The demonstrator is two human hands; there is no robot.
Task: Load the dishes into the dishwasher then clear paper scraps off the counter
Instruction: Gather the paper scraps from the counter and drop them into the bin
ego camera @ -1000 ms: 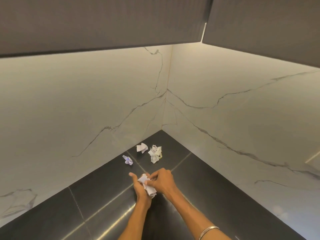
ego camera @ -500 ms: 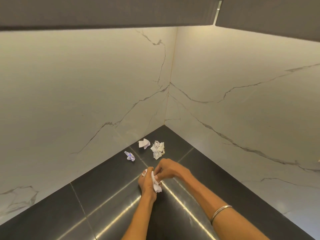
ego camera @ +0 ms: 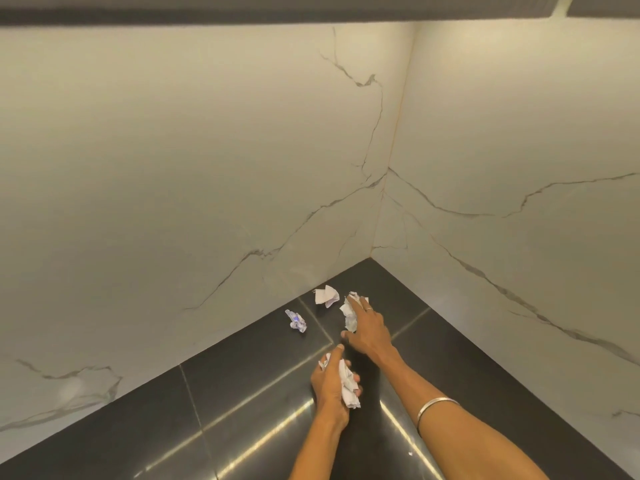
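My left hand (ego camera: 334, 382) is closed around a crumpled white paper wad (ego camera: 349, 386) just above the dark counter (ego camera: 242, 393). My right hand (ego camera: 367, 329) has reached toward the corner and lies over a larger crumpled paper scrap (ego camera: 349, 315), fingers spread on top of it; whether they grip it I cannot tell. A folded white scrap (ego camera: 326, 295) lies just left of that, near the wall. A small crumpled scrap with a blue mark (ego camera: 296, 321) rests further left on the counter.
The glossy black counter forms an inside corner, closed in by white marble-look walls (ego camera: 207, 202) on the left and right. Dark upper cabinets (ego camera: 242, 8) hang overhead. A metal bangle (ego camera: 434, 405) sits on my right forearm.
My right hand left the wad held by my left hand and reached forward onto the larger scrap near the corner. My left hand stayed low with its wad.
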